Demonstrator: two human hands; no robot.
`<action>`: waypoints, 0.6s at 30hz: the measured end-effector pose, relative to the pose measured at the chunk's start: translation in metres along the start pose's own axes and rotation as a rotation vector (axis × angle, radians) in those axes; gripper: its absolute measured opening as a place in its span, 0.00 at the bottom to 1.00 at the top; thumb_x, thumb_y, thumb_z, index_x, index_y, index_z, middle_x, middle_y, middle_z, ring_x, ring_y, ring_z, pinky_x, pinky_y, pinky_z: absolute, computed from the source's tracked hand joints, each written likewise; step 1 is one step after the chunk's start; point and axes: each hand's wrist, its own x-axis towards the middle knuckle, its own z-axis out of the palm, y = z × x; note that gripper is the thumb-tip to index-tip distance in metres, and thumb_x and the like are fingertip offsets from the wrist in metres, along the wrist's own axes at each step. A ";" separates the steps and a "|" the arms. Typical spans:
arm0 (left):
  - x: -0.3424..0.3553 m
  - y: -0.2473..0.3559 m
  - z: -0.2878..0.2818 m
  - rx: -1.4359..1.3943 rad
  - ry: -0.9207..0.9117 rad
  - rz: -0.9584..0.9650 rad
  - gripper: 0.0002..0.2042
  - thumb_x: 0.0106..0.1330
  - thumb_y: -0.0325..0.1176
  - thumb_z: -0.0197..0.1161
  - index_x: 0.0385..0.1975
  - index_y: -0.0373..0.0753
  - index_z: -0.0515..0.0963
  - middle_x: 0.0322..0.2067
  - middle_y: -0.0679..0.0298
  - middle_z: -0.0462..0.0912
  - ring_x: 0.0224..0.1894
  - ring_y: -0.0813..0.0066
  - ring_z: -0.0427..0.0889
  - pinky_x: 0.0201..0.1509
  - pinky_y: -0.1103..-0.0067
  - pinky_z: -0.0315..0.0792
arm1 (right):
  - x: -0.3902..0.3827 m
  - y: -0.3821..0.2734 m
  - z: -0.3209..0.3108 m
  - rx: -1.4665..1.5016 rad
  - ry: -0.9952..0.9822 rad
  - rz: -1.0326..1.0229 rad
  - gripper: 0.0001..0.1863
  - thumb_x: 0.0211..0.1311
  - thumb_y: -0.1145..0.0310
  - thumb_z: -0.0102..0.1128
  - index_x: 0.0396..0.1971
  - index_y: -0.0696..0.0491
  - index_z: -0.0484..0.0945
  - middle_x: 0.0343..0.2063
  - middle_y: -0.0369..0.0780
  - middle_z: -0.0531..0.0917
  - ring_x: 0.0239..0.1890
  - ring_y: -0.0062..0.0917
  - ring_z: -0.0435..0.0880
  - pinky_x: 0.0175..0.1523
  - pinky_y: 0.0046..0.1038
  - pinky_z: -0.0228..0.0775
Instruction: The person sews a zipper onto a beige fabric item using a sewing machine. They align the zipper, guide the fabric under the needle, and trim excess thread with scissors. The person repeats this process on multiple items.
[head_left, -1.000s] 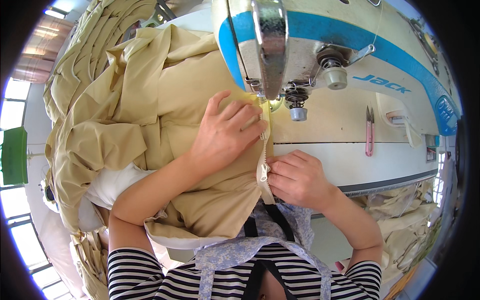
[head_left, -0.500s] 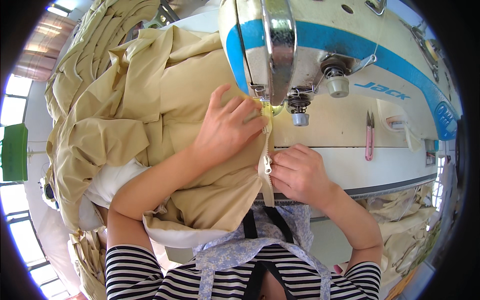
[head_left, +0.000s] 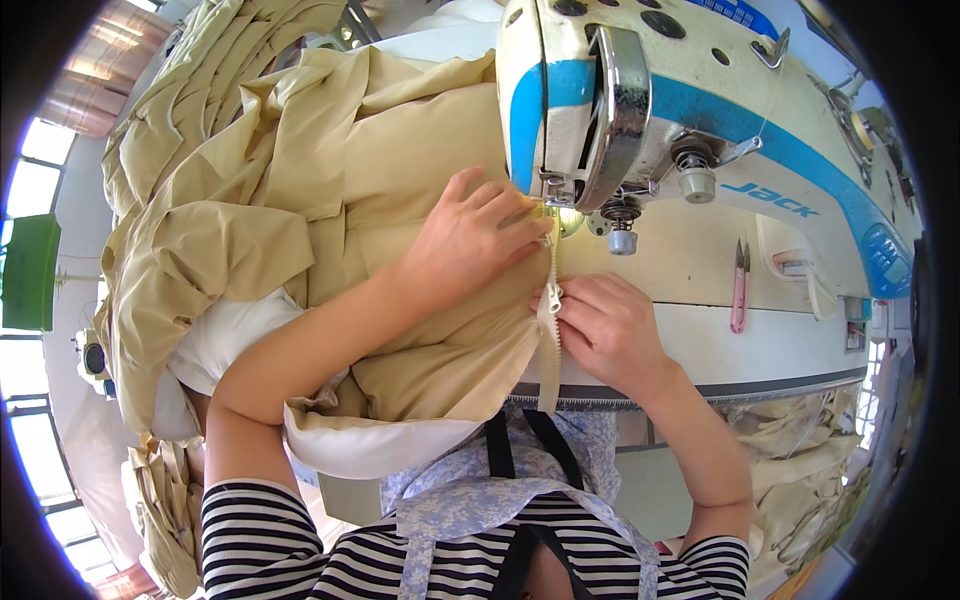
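Observation:
A khaki garment (head_left: 420, 145) lies spread to the left of the sewing machine (head_left: 690, 130), with a cream zipper (head_left: 551, 345) along its right edge. The zipper's far end runs under the machine's needle area, where a small lamp glows. Close to the needle, my left hand (head_left: 468, 240) rests on the cloth, its fingers bent and its thumb and fingertips closed at the zipper. Nearer to me, my right hand (head_left: 612, 318) pinches the zipper's edge beside the white slider (head_left: 553, 297). The right fingertips are partly hidden behind the tape.
Pink-handled thread snips (head_left: 740, 288) lie on the table right of the machine's needle. More khaki cloth (head_left: 185, 110) is heaped at the far left. A measuring strip (head_left: 700, 392) runs along the table's front edge. Fabric pieces (head_left: 800, 470) sit below at the right.
The zipper and its slider have moved away from me, toward the needle, and my right hand has gone with them. My left hand stays beside the needle. The whole view has shifted slightly.

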 end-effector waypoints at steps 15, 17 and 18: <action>0.002 0.017 0.007 -0.101 -0.083 -0.363 0.05 0.59 0.34 0.64 0.28 0.40 0.77 0.29 0.65 0.79 0.37 0.63 0.79 0.44 0.69 0.70 | -0.006 -0.039 0.018 0.042 0.139 0.280 0.08 0.58 0.76 0.65 0.25 0.61 0.74 0.33 0.45 0.79 0.38 0.42 0.78 0.45 0.38 0.71; 0.000 0.017 0.009 -0.084 -0.086 -0.359 0.06 0.60 0.34 0.63 0.28 0.40 0.77 0.29 0.63 0.79 0.37 0.62 0.79 0.44 0.68 0.71 | -0.007 -0.041 0.021 -0.019 0.153 0.259 0.07 0.56 0.77 0.65 0.25 0.60 0.74 0.31 0.44 0.77 0.38 0.41 0.77 0.45 0.38 0.70; 0.000 0.016 0.011 -0.086 -0.094 -0.369 0.06 0.60 0.34 0.63 0.28 0.39 0.77 0.29 0.62 0.79 0.37 0.61 0.79 0.44 0.68 0.71 | -0.007 -0.042 0.023 -0.028 0.141 0.277 0.07 0.55 0.77 0.65 0.25 0.60 0.75 0.31 0.43 0.77 0.38 0.40 0.76 0.46 0.38 0.70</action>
